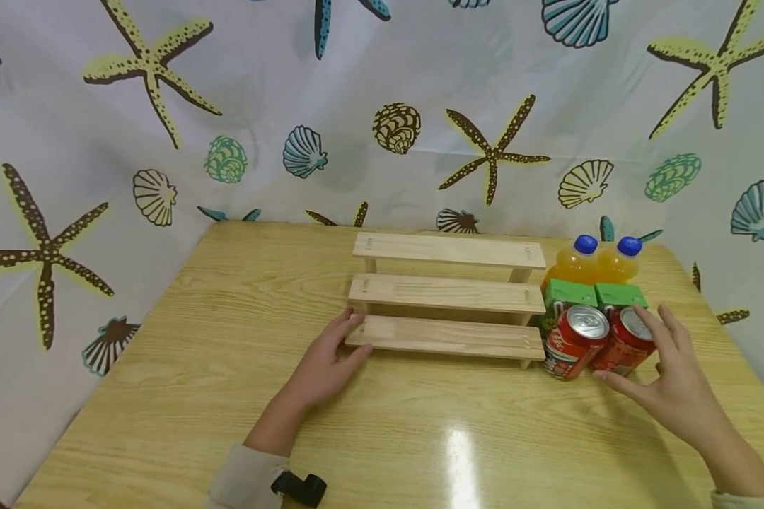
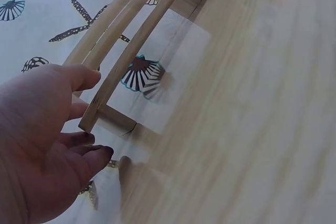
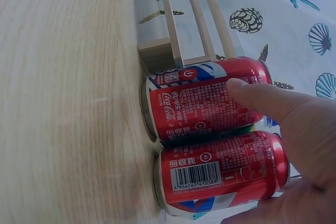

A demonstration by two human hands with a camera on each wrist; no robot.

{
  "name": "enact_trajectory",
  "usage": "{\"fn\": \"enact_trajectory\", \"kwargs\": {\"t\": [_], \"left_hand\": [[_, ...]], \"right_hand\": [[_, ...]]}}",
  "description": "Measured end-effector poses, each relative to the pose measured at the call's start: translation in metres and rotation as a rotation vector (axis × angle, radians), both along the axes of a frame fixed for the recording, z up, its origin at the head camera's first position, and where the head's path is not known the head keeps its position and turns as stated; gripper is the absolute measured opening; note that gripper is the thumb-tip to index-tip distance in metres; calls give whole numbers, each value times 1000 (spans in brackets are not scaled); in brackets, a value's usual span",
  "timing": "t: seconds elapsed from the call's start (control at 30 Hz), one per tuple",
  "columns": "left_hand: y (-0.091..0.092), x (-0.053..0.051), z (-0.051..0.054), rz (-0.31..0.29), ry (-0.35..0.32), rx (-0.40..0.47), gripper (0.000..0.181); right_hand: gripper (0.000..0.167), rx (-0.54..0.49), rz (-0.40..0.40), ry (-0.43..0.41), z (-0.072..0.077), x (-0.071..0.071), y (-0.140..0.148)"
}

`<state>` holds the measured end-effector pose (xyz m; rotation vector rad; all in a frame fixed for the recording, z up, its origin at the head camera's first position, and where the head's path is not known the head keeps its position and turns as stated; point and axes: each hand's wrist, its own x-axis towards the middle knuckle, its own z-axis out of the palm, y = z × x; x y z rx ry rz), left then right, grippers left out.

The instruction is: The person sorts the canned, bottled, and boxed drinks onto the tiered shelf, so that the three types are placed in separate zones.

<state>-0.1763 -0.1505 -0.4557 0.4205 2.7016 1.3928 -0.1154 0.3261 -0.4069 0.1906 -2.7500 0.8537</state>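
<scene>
A three-tier wooden step rack [image 1: 446,336] stands on the table. My left hand [image 1: 325,360] holds the left end of its lowest tier, thumb at the front edge, as the left wrist view [image 2: 47,135] also shows from close by. On the rack's right stand two red Coca-Cola cans, a left can [image 1: 576,343] and a right can [image 1: 624,343]. My right hand [image 1: 675,375] is spread around the right can. In the right wrist view its thumb [image 3: 257,93] lies over the left can [image 3: 210,98], while other fingers are beside the right can [image 3: 226,169], partly hidden.
Behind the cans stand two green-topped cartons, one left [image 1: 569,291] and one right [image 1: 620,293]. Two orange drink bottles with blue caps, left [image 1: 576,261] and right [image 1: 617,265], are at the back. A patterned curtain [image 1: 356,85] borders the wooden table [image 1: 229,311].
</scene>
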Motion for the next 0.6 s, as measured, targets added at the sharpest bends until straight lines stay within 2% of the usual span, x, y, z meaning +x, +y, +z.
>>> {"fn": "enact_trajectory", "kwargs": {"t": [0.33, 0.47, 0.6], "left_hand": [[-1, -2, -5, -4, -10, 61, 57], [-1, -2, -8, 8, -18, 87, 50], [-3, -3, -11, 5, -11, 95, 47]], "right_hand": [[108, -56, -1, 3, -5, 0, 0], [104, -86, -5, -6, -6, 0, 2], [98, -89, -3, 20, -11, -1, 3]]}}
